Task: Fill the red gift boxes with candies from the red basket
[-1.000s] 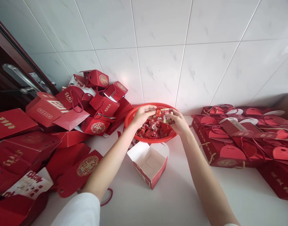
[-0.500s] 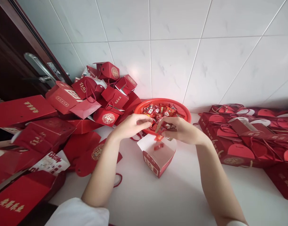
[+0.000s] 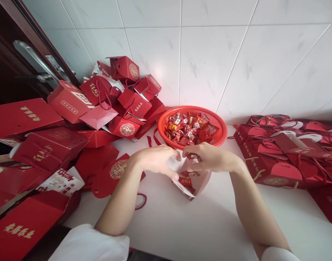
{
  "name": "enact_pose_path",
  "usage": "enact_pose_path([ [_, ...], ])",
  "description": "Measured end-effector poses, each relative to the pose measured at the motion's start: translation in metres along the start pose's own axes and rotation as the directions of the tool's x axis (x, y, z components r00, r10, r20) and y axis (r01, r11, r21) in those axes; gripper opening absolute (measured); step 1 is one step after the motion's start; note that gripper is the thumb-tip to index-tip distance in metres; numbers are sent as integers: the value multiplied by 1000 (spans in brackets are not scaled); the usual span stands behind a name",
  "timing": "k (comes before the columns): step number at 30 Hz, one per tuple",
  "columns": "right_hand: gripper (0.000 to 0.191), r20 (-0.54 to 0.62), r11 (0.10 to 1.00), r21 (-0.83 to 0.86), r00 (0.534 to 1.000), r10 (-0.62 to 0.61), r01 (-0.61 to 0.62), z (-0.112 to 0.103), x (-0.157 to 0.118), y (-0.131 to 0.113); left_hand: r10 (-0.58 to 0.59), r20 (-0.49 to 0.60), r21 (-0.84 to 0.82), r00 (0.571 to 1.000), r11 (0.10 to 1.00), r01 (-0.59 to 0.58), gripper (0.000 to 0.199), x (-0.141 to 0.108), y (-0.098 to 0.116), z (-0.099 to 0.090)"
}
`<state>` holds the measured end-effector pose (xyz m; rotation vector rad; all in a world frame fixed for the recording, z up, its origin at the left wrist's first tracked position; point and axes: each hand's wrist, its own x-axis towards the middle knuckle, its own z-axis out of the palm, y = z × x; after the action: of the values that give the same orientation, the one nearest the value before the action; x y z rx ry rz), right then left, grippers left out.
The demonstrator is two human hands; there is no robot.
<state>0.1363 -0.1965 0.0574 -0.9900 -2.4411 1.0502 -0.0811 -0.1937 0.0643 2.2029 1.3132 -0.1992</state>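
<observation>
A small red paper box [image 3: 204, 183] stands with its top unfolded on the white table, its pale inside facing up and several red wrapped candies [image 3: 186, 181] lying within. Curved around its left side, my left hand [image 3: 156, 161] has thumb and fingers apart; the thumb is at the box edge. My right hand [image 3: 208, 157] is bent over the opening, its fingers closed around wrapped candies that partly show between them. Just behind both hands sits a red plastic basket [image 3: 223, 136] holding many red wrapped candies.
Piled at the left are many red gift boxes [image 3: 65, 105] with cord handles, some lying on their sides. Rows of closed red boxes [image 3: 264, 157] stand at the right. A tiled wall [image 3: 209, 65] rises behind the table [image 3: 166, 224]; a door handle [image 3: 35, 59] is at upper left.
Both hands have come back from the basket to the box. The left fingers have spread beside it. More candies now lie inside, and the camera view has shifted slightly.
</observation>
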Motion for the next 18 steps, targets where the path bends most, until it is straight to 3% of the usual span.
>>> enact_pose_path([
  [4,8,-78,999,-21,997,-26,24,-5,-4,-3,9,5,3,1000,1000,-9,72,0,-1,0],
  [8,15,1,999,29,1000,-21,21,-7,-6,-8,50,56,76,997,996,-54,73,-3,2,-3],
  [13,16,93,992,-54,990,-107,112,-6,-4,-3,67,86,105,994,992,-76,62,-5,4,-5],
  [18,23,-38,983,-112,988,-153,148,-15,-16,-5,35,58,112,998,993,-41,75,-5,3,-2],
])
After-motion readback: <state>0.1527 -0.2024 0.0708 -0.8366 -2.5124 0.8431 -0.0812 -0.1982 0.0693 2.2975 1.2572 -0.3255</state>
